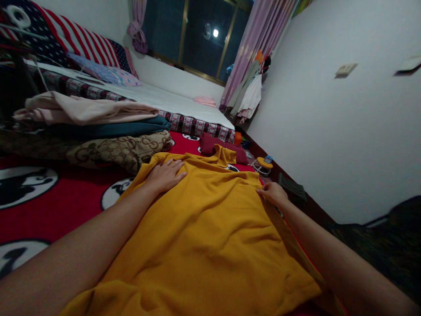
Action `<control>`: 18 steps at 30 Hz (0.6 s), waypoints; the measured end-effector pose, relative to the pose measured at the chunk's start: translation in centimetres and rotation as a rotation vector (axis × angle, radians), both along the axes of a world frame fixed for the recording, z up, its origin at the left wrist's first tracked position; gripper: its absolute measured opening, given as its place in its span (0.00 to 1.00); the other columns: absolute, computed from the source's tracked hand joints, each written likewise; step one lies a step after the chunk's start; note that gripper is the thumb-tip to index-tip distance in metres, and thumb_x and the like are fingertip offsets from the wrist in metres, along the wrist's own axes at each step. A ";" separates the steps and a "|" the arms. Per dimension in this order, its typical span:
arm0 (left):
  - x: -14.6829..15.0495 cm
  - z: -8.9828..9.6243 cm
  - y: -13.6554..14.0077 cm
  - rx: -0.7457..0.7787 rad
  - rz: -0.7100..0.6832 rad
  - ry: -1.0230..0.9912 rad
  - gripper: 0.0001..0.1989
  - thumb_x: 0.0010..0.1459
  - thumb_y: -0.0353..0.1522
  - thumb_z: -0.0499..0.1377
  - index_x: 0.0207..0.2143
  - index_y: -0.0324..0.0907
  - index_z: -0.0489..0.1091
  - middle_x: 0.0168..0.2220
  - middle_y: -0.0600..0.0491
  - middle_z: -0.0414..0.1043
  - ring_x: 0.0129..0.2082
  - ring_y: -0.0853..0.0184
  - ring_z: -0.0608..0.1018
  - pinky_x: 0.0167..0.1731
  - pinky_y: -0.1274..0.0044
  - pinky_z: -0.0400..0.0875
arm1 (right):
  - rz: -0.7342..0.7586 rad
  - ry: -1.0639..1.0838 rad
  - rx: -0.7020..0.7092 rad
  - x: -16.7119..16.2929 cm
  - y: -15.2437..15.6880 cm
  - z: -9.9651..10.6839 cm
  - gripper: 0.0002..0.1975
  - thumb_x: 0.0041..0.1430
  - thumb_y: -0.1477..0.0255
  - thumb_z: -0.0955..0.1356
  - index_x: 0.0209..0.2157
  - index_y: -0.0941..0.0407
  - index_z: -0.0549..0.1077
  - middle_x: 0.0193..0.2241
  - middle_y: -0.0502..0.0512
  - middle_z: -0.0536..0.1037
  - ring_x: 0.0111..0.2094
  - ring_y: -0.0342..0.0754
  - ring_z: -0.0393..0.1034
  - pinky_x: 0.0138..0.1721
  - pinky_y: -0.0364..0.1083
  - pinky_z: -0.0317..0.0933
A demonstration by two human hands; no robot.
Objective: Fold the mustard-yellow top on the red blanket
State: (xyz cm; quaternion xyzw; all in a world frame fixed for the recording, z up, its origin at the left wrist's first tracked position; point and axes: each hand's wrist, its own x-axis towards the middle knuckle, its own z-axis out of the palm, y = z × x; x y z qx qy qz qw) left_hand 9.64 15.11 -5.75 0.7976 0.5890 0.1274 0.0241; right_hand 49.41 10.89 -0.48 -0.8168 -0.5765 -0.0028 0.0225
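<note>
1. Mustard-yellow knit-like cloth is pinched between the thumb and fingers of our right hand point(273, 193), at the far right edge of the garment.
2. Our left hand point(166, 175) lies palm down with its fingers spread, pressed flat on the far left part of the same cloth and grasping nothing.
3. Between our forearms, the yellow garment point(210, 228) lies spread and softly wrinkled, its collar pointing away from us and its near end reaching the bottom of our view.
4. Under it we see a red blanket point(79, 184) printed with white circles holding black figures.
5. Just beyond the collar rests a folded maroon cloth point(207, 144).
6. To our left is a stack: pale pink cloth point(92, 109) on top, teal cloth point(112, 129) beneath, and brown patterned cloth point(131, 149) lowest.
7. Farther off, a bed point(158, 98) with a pale top bears a stars-and-stripes cushion point(82, 35).
8. Behind it we find a dark window point(204, 39), a purple curtain point(256, 30) and, to our right, a white wall point(329, 131).
</note>
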 end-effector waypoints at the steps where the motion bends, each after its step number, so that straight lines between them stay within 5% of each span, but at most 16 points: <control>1: 0.0 0.0 0.0 0.004 -0.003 0.000 0.31 0.66 0.46 0.41 0.66 0.43 0.52 0.68 0.51 0.50 0.67 0.57 0.53 0.61 0.60 0.53 | 0.016 -0.005 0.046 -0.1 -0.2 0.0 0.12 0.53 0.62 0.66 0.29 0.56 0.77 0.30 0.57 0.80 0.36 0.51 0.74 0.28 0.42 0.54; 6: 0.0 0.0 0.0 0.009 0.000 0.013 0.30 0.65 0.45 0.41 0.66 0.46 0.53 0.68 0.50 0.50 0.67 0.58 0.54 0.61 0.61 0.54 | 0.002 0.039 0.358 1.0 -1.2 0.2 0.11 0.53 0.69 0.62 0.28 0.56 0.74 0.28 0.56 0.78 0.31 0.49 0.71 0.28 0.42 0.57; 8: 0.0 0.0 0.0 0.012 -0.001 0.013 0.30 0.65 0.45 0.41 0.66 0.45 0.53 0.68 0.51 0.50 0.67 0.57 0.54 0.60 0.60 0.55 | 0.003 0.009 0.261 2.1 -1.6 0.3 0.08 0.51 0.69 0.63 0.25 0.55 0.73 0.25 0.55 0.77 0.29 0.49 0.70 0.27 0.43 0.56; 12: 0.1 0.1 -0.2 0.010 -0.003 0.015 0.30 0.66 0.45 0.41 0.66 0.44 0.53 0.68 0.51 0.50 0.67 0.57 0.54 0.60 0.58 0.54 | 0.075 -0.100 -0.217 3.3 -1.3 1.3 0.03 0.43 0.70 0.69 0.20 0.54 0.73 0.25 0.54 0.77 0.31 0.51 0.71 0.27 0.44 0.56; 14: 0.1 0.2 -0.2 0.005 0.003 0.019 0.30 0.66 0.45 0.41 0.66 0.43 0.52 0.68 0.51 0.49 0.67 0.57 0.53 0.60 0.58 0.55 | 0.058 -0.167 -0.221 2.7 -0.4 2.2 0.07 0.42 0.70 0.70 0.28 0.53 0.77 0.32 0.55 0.79 0.36 0.54 0.73 0.30 0.45 0.58; 18: 0.0 0.1 -0.1 -0.003 -0.003 0.023 0.31 0.66 0.45 0.40 0.67 0.44 0.52 0.68 0.52 0.49 0.67 0.57 0.53 0.60 0.59 0.55 | 0.092 -0.164 0.017 0.3 2.6 2.6 0.18 0.51 0.69 0.67 0.45 0.54 0.75 0.45 0.62 0.77 0.44 0.56 0.73 0.37 0.47 0.62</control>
